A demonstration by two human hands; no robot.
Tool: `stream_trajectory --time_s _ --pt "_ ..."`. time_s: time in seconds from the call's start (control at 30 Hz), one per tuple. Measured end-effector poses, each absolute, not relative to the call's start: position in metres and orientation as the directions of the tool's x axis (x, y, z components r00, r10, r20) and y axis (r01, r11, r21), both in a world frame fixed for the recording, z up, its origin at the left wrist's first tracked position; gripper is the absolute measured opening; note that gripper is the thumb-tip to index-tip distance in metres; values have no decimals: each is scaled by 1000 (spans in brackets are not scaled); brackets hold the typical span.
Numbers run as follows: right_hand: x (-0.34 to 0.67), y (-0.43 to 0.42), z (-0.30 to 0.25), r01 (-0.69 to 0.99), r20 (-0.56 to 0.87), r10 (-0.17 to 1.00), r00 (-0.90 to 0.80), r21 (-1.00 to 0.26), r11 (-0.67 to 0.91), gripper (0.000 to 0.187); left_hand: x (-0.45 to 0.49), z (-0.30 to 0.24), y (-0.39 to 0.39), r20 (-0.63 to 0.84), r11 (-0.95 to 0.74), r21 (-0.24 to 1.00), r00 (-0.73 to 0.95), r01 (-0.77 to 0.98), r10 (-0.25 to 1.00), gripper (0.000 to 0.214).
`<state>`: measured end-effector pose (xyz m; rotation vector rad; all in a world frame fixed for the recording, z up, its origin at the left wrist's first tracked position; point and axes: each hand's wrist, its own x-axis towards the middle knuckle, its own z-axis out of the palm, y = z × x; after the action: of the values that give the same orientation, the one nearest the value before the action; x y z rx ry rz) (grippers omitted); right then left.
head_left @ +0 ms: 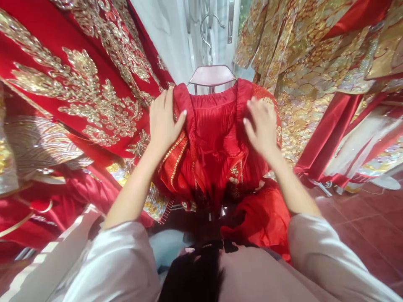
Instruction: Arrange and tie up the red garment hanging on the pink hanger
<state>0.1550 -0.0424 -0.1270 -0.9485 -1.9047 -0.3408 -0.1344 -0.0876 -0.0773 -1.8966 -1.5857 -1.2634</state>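
Observation:
A red garment point(214, 126) with gold trim hangs in front of me on a hanger point(212, 76) with a pale, wide top and a metal hook. Over its left shoulder lies my left hand point(165, 119), fingers stretched across the cloth and thumb apart. My right hand point(261, 121) rests at the right shoulder, its fingers spread and slightly blurred. The garment's gathered neckline shows between both hands. Below it, a loose piece of bright red cloth point(264, 218) drapes near my lap.
A red gown point(103, 96) with gold beadwork hangs close on the left. Gold sequined garments point(308, 84) hang on the right, beside red sashes point(330, 134). White curtain-like fabric point(170, 29) is behind the hanger. Red floor tiles point(365, 226) show at lower right.

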Motion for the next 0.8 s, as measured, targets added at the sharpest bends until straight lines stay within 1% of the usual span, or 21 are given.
stream_trajectory --time_s 0.03,0.07,0.1,0.13,0.17,0.2,0.23,0.27,0.3,0.33,0.4,0.5,0.6,0.63,0.7,0.73,0.8 --pt "148 -59 -151 733 841 484 -240 -170 659 42 -132 -90 -100 818 -277 229 -30 933 574 57" --pt "139 -72 -176 714 813 516 -270 -190 674 38 -130 -105 -113 833 -251 204 -33 946 553 56" --pt "129 -81 -200 670 746 557 -366 -205 714 38 -128 -122 -125 851 -234 183 -34 955 524 52" --pt "118 -86 -220 630 642 612 -462 -248 736 39 -124 -140 -136 874 -219 174 -48 960 484 46" --pt "107 -85 -237 629 541 667 -513 -292 721 42 -120 -158 -146 901 -208 176 -73 962 427 40" --pt "96 -81 -248 662 444 720 -533 -311 682 47 -115 -177 -156 925 -207 172 -86 963 371 35" --pt "87 -74 -255 720 345 781 -520 -314 619 53 -108 -196 -165 940 -209 165 -90 964 328 30" --pt "79 -68 -258 784 257 837 -483 -299 544 57 -101 -215 -173 946 -222 157 -81 962 315 27" --pt "73 -63 -259 837 181 880 -439 -274 473 56 -93 -233 -180 940 -254 147 -55 956 337 25" --pt "69 -63 -259 872 120 908 -402 -254 419 50 -85 -250 -186 920 -281 166 -46 945 389 23" --pt "62 -77 -260 888 46 921 -388 -249 386 38 -69 -284 -197 847 -294 255 -66 921 527 20" --pt "55 -127 -272 839 44 881 -471 -286 463 28 -51 -324 -204 689 -237 403 -122 884 715 24" --pt "58 -171 -288 811 94 873 -479 -333 481 24 -38 -349 -206 558 -243 528 -117 814 822 16" --pt "62 -178 -291 804 102 880 -465 -368 467 23 -35 -353 -206 522 -234 566 -124 790 844 14" --pt "73 -183 -295 760 129 890 -437 -477 442 23 -30 -359 -205 464 -191 617 -157 763 872 17" --pt "78 -182 -297 715 169 891 -421 -543 441 25 -28 -361 -203 444 -170 627 -169 760 880 18" --pt "85 -182 -300 598 309 887 -343 -656 460 30 -25 -365 -200 412 -135 635 -186 760 892 18"
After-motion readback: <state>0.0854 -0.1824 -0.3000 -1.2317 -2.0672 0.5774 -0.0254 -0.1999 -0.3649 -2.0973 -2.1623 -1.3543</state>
